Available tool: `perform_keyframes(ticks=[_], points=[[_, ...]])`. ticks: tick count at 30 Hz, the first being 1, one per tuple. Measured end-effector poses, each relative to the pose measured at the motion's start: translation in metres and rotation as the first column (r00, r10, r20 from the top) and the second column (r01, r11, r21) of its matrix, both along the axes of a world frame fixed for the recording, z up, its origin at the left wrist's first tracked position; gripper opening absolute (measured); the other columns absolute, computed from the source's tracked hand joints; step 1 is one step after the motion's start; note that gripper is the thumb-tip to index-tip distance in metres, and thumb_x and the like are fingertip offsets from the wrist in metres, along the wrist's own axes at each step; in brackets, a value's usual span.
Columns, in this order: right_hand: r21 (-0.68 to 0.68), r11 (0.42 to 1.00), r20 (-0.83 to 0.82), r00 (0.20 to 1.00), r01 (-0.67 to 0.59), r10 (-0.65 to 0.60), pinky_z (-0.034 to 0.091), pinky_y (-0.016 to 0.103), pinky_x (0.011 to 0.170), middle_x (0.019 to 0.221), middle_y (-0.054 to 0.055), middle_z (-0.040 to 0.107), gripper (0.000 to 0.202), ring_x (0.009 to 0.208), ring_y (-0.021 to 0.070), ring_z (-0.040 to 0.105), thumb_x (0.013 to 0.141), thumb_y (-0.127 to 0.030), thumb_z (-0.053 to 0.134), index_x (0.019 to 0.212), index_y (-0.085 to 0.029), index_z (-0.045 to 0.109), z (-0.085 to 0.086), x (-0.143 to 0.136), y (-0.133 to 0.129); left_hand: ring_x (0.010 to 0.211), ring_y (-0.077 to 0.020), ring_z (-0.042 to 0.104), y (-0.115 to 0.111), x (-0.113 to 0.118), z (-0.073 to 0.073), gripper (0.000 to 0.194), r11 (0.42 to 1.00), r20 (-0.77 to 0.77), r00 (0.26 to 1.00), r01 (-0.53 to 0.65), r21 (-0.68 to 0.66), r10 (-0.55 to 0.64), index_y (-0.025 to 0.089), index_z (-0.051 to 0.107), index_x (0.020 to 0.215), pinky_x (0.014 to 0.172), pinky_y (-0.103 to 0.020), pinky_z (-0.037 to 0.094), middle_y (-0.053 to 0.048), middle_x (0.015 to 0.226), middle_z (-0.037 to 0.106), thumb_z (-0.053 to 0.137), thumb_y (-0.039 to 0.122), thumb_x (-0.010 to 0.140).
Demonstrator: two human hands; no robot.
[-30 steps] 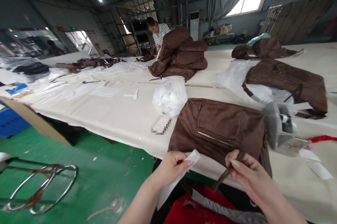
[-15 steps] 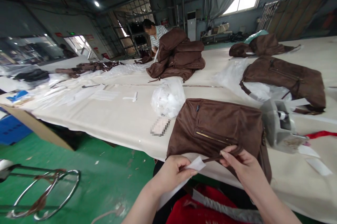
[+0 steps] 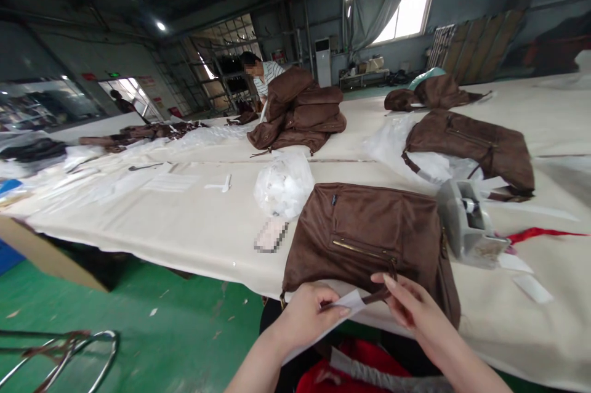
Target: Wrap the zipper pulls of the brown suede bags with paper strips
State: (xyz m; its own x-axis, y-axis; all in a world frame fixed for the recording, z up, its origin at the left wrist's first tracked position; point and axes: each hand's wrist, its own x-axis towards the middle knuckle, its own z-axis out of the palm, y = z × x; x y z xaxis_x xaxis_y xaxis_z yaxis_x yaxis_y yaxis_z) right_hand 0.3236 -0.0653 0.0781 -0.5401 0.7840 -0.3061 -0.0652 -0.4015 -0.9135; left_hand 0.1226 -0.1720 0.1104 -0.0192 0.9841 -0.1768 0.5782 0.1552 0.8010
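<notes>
Brown strap (image 3: pixel 376 297) runs between our left hand (image 3: pixel 308 316), clamped on a white strip (image 3: pixel 353 301), and our right hand (image 3: pixel 410 302), fingers pinching the strap; beyond both, a brown bag (image 3: pixel 369 220) lies on the table (image 3: pixel 198 220).

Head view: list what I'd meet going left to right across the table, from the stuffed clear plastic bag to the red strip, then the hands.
Clear plastic bag → brown bag with a gold zipper → grey container → red strip. Nearer the camera: left hand → right hand.
</notes>
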Motion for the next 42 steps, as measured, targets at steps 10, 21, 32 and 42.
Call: perform_keyframes(ticks=[10, 21, 32, 42], points=[[0.068, 0.994, 0.053, 0.995, -0.083, 0.080, 0.025, 0.020, 0.035, 0.041, -0.006, 0.045, 0.050, 0.033, 0.0059, 0.037, 0.067, -0.063, 0.069, 0.058, -0.018, 0.050, -0.014, -0.024, 0.003, 0.061, -0.0107, 0.045, 0.017, 0.011, 0.006, 0.042, 0.988, -0.164, 0.983, 0.105, 0.111, -0.086, 0.016, 0.054, 0.057, 0.059, -0.023, 0.030, 0.003, 0.058, 0.044, 0.045, 0.037, 0.092], [0.127, 0.990, 0.175, 0.984, -0.055, 0.032, 0.033, 0.019, 0.033, 0.058, -0.002, 0.060, 0.037, 0.037, 0.0093, 0.051, 0.072, -0.056, 0.060, 0.073, -0.019, 0.055, -0.027, -0.012, 0.016, 0.067, -0.0133, 0.053, 0.040, 0.019, 0.005, 0.033, 0.997, -0.314, 0.949, 0.038, 0.067, -0.015, 0.017, 0.066, 0.065, 0.060, -0.023, 0.034, -0.001, 0.067, 0.058, 0.052, 0.039, 0.086], [0.781, 0.575, 0.422, 0.885, -0.244, -0.199, 0.051, 0.034, 0.086, 0.106, 0.005, 0.072, 0.038, 0.095, 0.0212, 0.068, 0.088, -0.025, 0.042, 0.122, -0.027, 0.061, -0.017, 0.020, 0.028, 0.062, -0.0118, 0.046, 0.053, 0.022, 0.008, 0.034, 0.998, -0.201, 0.978, 0.063, 0.027, -0.056, 0.016, 0.064, 0.064, 0.057, -0.023, 0.029, 0.002, 0.063, 0.053, 0.051, 0.040, 0.085], [0.749, 0.624, 0.401, 0.903, -0.224, -0.157, 0.050, 0.034, 0.076, 0.088, 0.003, 0.071, 0.045, 0.077, 0.0208, 0.066, 0.085, -0.024, 0.047, 0.129, -0.027, 0.056, -0.025, 0.021, 0.030, 0.056, -0.0106, 0.033, 0.063, 0.037, -0.009, 0.045, 0.998, -0.171, 0.985, -0.029, -0.060, 0.019, 0.015, 0.057, 0.056, 0.052, -0.024, 0.025, 0.004, 0.053, 0.036, 0.042, 0.044, 0.088]])
